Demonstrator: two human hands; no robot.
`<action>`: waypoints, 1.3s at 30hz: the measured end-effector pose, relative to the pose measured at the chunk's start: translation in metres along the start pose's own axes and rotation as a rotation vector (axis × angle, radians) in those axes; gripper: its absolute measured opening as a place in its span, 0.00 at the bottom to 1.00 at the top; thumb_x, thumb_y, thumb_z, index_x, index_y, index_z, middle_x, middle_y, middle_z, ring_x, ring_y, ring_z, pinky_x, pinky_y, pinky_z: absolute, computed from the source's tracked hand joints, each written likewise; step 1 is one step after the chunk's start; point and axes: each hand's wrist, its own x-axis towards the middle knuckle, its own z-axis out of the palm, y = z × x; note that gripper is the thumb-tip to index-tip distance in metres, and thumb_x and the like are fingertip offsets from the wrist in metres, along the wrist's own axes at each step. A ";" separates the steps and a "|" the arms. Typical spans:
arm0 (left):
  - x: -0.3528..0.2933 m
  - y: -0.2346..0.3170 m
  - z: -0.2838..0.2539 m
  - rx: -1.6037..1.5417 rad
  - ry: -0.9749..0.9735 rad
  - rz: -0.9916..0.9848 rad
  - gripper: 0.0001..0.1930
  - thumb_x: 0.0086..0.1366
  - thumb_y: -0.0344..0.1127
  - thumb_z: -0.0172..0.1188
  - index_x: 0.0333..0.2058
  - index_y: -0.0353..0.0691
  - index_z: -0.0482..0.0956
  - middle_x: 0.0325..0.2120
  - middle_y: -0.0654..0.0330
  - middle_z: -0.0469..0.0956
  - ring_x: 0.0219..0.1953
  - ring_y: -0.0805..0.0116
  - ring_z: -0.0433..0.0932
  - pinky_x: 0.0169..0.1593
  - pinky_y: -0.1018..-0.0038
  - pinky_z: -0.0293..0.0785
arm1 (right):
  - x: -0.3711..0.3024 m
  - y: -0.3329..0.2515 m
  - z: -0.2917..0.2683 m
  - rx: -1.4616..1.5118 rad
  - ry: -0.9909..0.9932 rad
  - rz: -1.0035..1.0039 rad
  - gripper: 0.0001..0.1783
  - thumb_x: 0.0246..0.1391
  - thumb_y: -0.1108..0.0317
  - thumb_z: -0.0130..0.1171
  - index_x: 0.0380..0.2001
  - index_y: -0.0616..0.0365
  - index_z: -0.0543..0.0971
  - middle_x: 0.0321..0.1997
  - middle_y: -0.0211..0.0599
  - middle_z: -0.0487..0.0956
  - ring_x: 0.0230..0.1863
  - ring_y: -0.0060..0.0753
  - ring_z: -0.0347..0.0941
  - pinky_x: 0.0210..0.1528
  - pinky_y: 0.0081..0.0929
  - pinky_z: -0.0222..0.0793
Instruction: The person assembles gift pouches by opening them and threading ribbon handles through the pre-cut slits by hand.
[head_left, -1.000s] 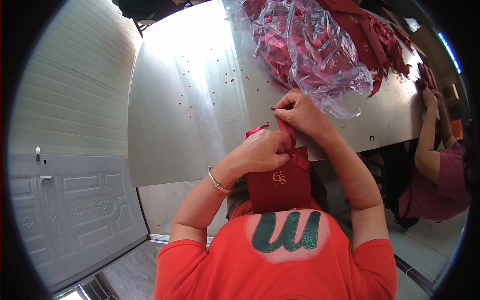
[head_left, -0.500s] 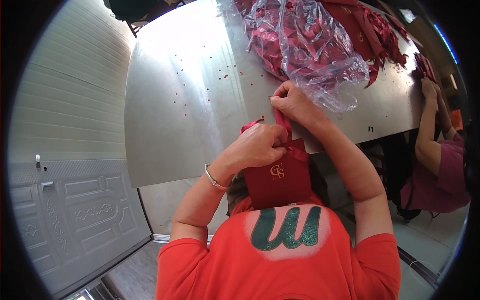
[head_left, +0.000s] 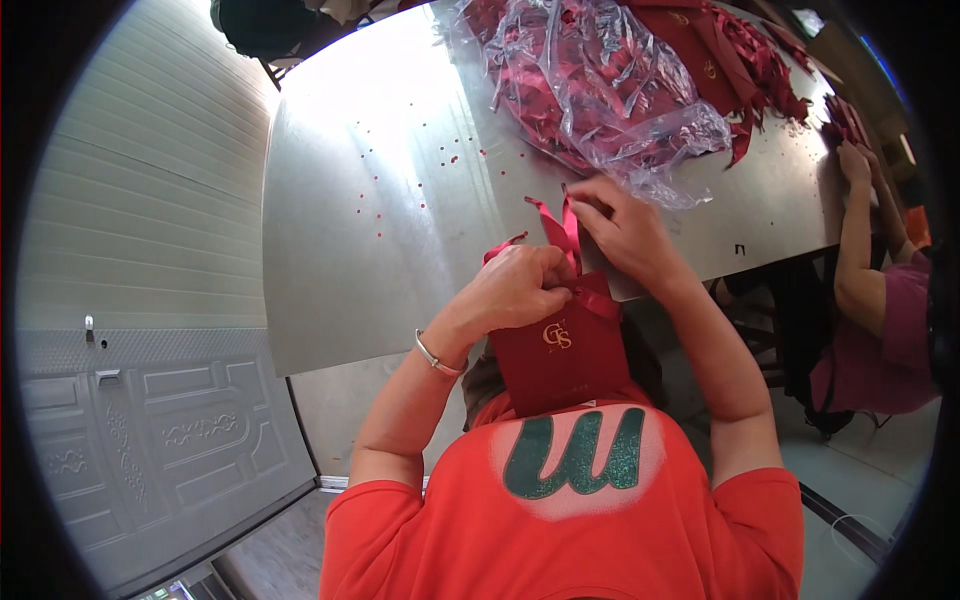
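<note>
Red bag (head_left: 540,375) is by metal table (head_left: 350,290), left fingers (head_left: 553,264) pinching it, right fingers (head_left: 598,203) ribbon (head_left: 571,235), door (head_left: 200,460) leftward.

"What reaches you on the head view?"
"I see the left hand (head_left: 522,287) gripping a dark red bag (head_left: 560,360) near its top."
"And the right hand (head_left: 628,232)?"
"Pinching a red ribbon (head_left: 571,242) — near clear plastic (head_left: 690,140) on the metal table (head_left: 340,270)."
</note>
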 end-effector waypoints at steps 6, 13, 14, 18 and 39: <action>-0.007 0.001 0.005 0.043 0.016 0.044 0.08 0.57 0.29 0.61 0.34 0.32 0.77 0.24 0.55 0.81 0.27 0.68 0.80 0.35 0.71 0.75 | -0.042 -0.007 -0.017 -0.203 -0.061 -0.170 0.08 0.51 0.65 0.63 0.26 0.59 0.83 0.29 0.40 0.78 0.34 0.45 0.75 0.37 0.40 0.70; -0.020 0.013 0.032 0.529 0.387 0.227 0.08 0.56 0.28 0.61 0.35 0.33 0.77 0.34 0.53 0.77 0.37 0.50 0.78 0.41 0.61 0.75 | -0.049 -0.013 -0.008 -0.307 -0.101 -0.320 0.06 0.51 0.68 0.60 0.30 0.59 0.81 0.31 0.40 0.76 0.35 0.47 0.73 0.39 0.41 0.67; -0.020 0.010 0.036 0.534 0.469 0.296 0.08 0.56 0.27 0.61 0.35 0.34 0.77 0.36 0.52 0.76 0.40 0.50 0.77 0.43 0.60 0.74 | -0.051 -0.014 -0.008 -0.301 -0.110 -0.325 0.06 0.51 0.68 0.60 0.30 0.59 0.81 0.31 0.40 0.76 0.35 0.47 0.73 0.39 0.41 0.67; -0.020 -0.001 0.038 0.493 0.858 0.458 0.12 0.55 0.31 0.64 0.38 0.34 0.76 0.42 0.48 0.75 0.44 0.48 0.75 0.47 0.61 0.72 | -0.056 -0.016 -0.007 -0.390 -0.111 -0.343 0.08 0.50 0.70 0.62 0.35 0.60 0.80 0.33 0.40 0.75 0.38 0.45 0.72 0.42 0.40 0.66; 0.034 -0.030 -0.039 0.434 0.512 -0.252 0.15 0.61 0.41 0.59 0.28 0.31 0.80 0.13 0.53 0.78 0.12 0.65 0.77 0.23 0.71 0.75 | -0.049 -0.014 -0.004 -0.418 -0.130 -0.401 0.12 0.48 0.72 0.62 0.39 0.59 0.80 0.33 0.38 0.74 0.38 0.43 0.71 0.43 0.39 0.65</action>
